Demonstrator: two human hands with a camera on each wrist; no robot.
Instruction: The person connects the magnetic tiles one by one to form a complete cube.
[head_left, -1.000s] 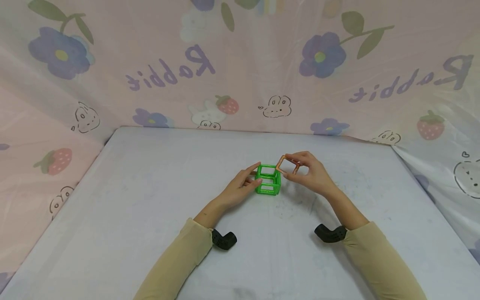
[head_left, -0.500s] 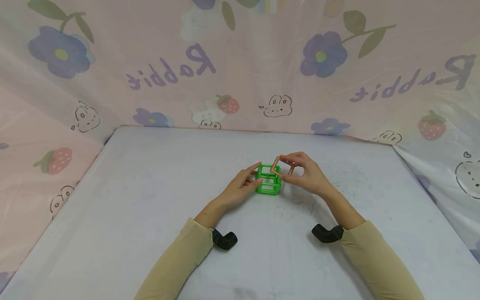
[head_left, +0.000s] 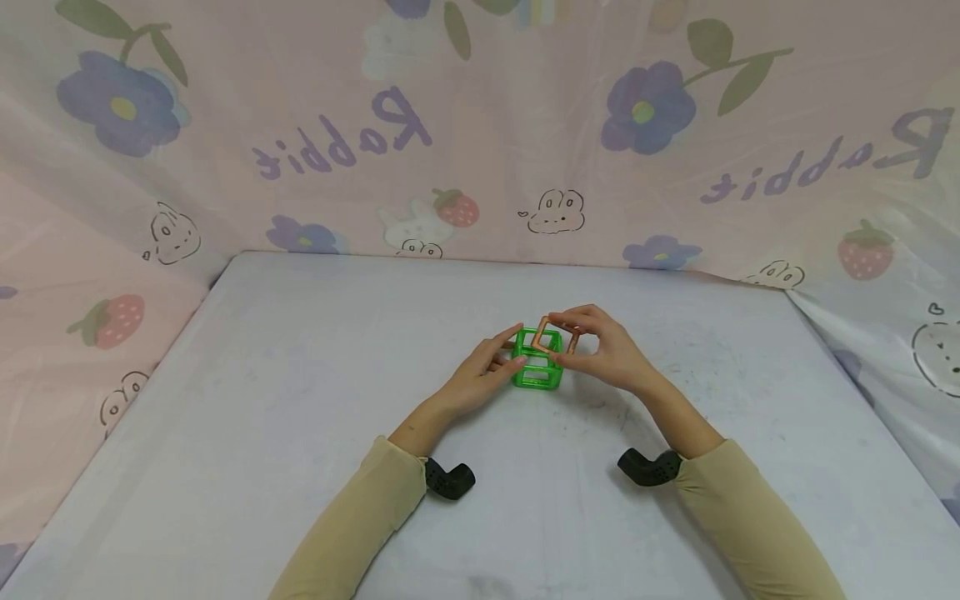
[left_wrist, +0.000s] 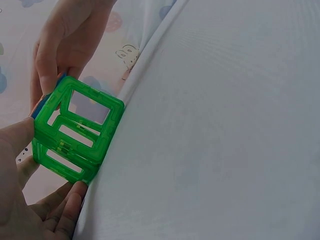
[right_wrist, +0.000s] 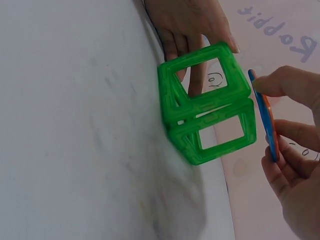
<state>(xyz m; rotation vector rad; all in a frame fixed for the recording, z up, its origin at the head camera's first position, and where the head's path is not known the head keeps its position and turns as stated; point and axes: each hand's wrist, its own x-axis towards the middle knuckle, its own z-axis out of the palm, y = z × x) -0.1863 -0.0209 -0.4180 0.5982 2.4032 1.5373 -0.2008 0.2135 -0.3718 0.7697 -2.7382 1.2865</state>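
Note:
A green open-framed block of magnetic tiles (head_left: 551,385) stands on the white table. My left hand (head_left: 480,371) grips its left side, thumb on the near upper edge and a finger reaching along the far side. In my right hand (head_left: 609,348), thumb and fingers pinch a square magnetic tile (head_left: 539,332), tilted and overlapping the block's upper right in the head view. The right wrist view shows this tile edge-on, blue face (right_wrist: 264,114) towards the green block (right_wrist: 210,104) and orange towards the palm, with a narrow gap between them.
The white tabletop (head_left: 337,358) spreads around both arms, with faint smudges right of the block. A pink printed cloth (head_left: 480,142) hangs along the back and sides. Each wrist carries a black camera mount (head_left: 450,481).
My right hand has moved left with the tile, bringing it from beside the green block to over its upper right part. The left hand and block have stayed in place.

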